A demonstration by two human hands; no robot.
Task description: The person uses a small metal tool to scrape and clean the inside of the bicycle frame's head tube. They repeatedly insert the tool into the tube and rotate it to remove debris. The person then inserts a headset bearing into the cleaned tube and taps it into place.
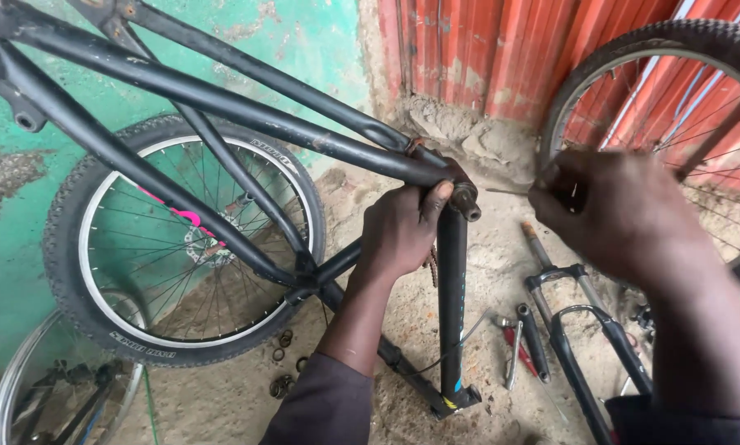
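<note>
Head view looks down on a black bicycle frame (221,99) lying on its side over a sandy floor (221,404). Its two long tubes run from the upper left down to the right and meet at a short joint tube (464,198) whose open end points right, toward the right hand. From that joint another tube (450,305) drops straight down, its long axis upright in the picture.

Left hand (399,231) is wrapped around the frame just left of the joint, fingers curled and pressed together on the tube, thumb lying up along it. Right hand (613,210) hovers to the right of the joint, apart from it, fingers bunched and pinching a thin wire (506,192) that lies level and points at the joint's open end.

Behind the frame, to its left, a knobbly wheel (180,239) leans on a green wall (24,222), with a bare rim (57,387) below it. Right of the frame, a second wheel (674,99) stands against a red corrugated sheet (485,49), partly hidden by the right hand. Below that hand, a suspension fork (576,330) lies on the floor. Between the fork and the upright tube lie red-handled pliers (518,342). Small metal rings (283,363) lie under the frame.
</note>
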